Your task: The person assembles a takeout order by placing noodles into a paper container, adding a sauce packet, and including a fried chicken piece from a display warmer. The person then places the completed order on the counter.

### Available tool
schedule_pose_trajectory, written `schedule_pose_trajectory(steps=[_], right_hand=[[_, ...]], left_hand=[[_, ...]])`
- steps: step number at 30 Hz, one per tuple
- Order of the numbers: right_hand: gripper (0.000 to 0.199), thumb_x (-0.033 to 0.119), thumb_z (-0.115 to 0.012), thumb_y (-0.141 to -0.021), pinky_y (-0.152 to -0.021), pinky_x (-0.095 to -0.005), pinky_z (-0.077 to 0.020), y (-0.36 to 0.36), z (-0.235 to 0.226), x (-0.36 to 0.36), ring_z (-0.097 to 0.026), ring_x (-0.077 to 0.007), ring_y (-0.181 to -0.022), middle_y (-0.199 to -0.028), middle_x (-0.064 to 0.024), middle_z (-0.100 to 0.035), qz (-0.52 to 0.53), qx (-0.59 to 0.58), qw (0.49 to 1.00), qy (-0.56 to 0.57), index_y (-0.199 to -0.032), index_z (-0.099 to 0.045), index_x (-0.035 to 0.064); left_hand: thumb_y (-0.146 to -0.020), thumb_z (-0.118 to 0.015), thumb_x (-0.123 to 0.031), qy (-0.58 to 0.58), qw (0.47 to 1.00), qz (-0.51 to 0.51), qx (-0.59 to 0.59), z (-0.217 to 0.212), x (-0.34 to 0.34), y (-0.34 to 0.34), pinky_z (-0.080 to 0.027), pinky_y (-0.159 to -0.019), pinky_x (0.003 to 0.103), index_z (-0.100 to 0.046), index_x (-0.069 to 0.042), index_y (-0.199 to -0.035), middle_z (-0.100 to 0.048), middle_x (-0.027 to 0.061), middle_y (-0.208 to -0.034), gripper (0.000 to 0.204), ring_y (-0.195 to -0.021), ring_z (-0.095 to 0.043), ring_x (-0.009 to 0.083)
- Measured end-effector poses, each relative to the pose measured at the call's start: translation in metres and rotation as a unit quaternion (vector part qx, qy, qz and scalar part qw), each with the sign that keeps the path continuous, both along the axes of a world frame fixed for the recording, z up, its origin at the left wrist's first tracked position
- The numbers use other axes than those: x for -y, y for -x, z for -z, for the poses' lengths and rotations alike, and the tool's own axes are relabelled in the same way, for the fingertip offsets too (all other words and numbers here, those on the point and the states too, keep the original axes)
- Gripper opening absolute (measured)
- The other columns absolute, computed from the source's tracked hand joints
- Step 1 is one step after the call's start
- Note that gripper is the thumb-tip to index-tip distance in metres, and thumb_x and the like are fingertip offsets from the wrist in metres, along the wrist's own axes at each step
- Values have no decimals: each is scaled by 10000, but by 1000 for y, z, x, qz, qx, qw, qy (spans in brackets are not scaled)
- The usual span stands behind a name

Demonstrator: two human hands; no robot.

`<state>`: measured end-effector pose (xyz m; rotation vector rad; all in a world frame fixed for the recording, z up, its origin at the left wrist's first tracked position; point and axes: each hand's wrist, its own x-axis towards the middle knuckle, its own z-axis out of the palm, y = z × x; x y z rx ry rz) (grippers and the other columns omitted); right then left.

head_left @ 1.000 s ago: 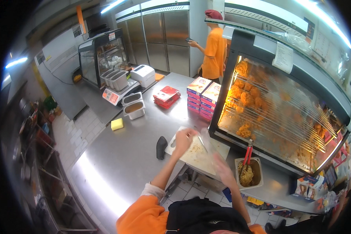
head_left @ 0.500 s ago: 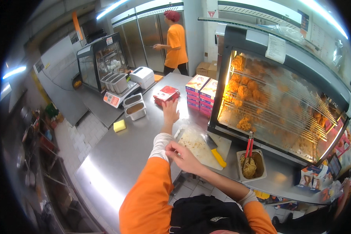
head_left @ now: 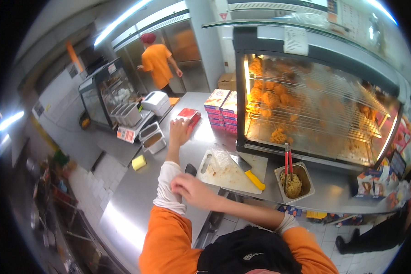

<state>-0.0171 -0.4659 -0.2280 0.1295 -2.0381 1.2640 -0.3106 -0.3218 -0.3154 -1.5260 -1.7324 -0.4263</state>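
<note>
Pinching the rolled white cuff (head_left: 168, 192) on our left forearm, our right hand (head_left: 192, 191) has its fingers pressed together on the cloth just above the orange sleeve. Our left arm stretches out across the steel counter (head_left: 137, 201), and our left hand (head_left: 178, 132) lies at its far end with fingers loosely spread, flat over the near edge of a red box (head_left: 188, 115); we cannot tell whether it grips the box or only rests on it.

Just right of our left forearm lies a white cutting board (head_left: 230, 170) with a crumpled clear plastic sheet (head_left: 222, 158) on it and a knife with a yellow handle (head_left: 249, 173) set across its right part. A dark object (head_left: 191, 169) shows beside the board's left edge, partly hidden by our arm. Further right, a steel pan of noodles (head_left: 293, 183) stands on the counter with red-handled tongs (head_left: 287, 160) upright in it.

Behind the board rises a lit glass warming cabinet (head_left: 315, 109) filled with fried chicken, and a stack of colourful cartons (head_left: 223, 109) stands against its left side. A yellow sponge (head_left: 139, 162) lies to the left of our arm, near two small steel containers (head_left: 151, 138). Far back, a person in an orange shirt (head_left: 156, 61) faces tall steel refrigerator doors.
</note>
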Motion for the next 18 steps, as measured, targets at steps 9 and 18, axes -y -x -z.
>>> schedule_pose_trajectory(steps=[9,18], right_hand=[[119,137,-518,-950,-806,-261,-425,-51,56,21,-517,-118,-859,-894,-8,-485,-267,-6,867,421,-1038,-489,62],[184,-42,-575,-766,-698,-362,-472,-179,47,82,-574,-337,-784,-852,-174,-569,-110,-59,990,70,-949,-563,-20]], left_hand=[[-847,-605,-320,220,898,-300,234,-15,-10,-23,-504,-792,394,-634,-138,-1101,-660,47,-1041,314,-943,-635,219],[-794,-656,-349,430,749,-419,281,-20,-29,-118,-487,-862,362,-620,-145,-1094,-622,39,-1123,364,-1021,-599,185]])
